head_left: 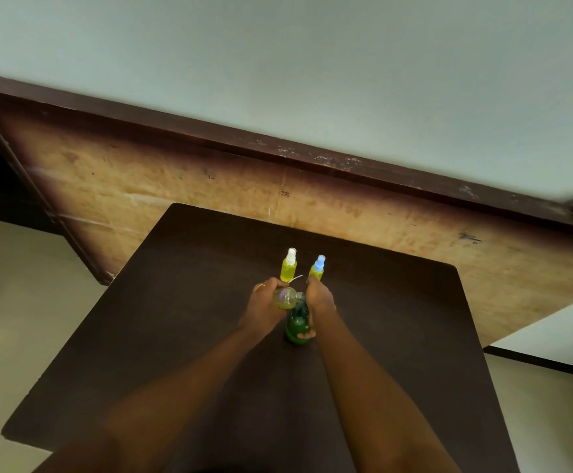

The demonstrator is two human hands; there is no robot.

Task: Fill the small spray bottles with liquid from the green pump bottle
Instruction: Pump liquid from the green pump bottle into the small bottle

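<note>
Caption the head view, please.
Left hand holds a small bottle at the green pump bottle in the right hand; two filled spray bottles stand behind.

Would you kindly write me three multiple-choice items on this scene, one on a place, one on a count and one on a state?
1. Where do the white-capped spray bottle and the blue-capped spray bottle stand?
A. On the floor
B. On the dark table, beyond the left hand and the right hand
C. On a shelf

2. How many small bottles wear a spray cap?
A. Two
B. One
C. Four

3. What is the left hand doing?
A. Lying flat on the table
B. Hanging empty
C. Gripping an uncapped small bottle

Answers:
1 B: both stand upright on the table, on the far side of the hands.
2 A: one cap is white and one is blue.
3 C: its fingers curl round the clear bottle, beside the green pump bottle, which the right hand holds.
</note>
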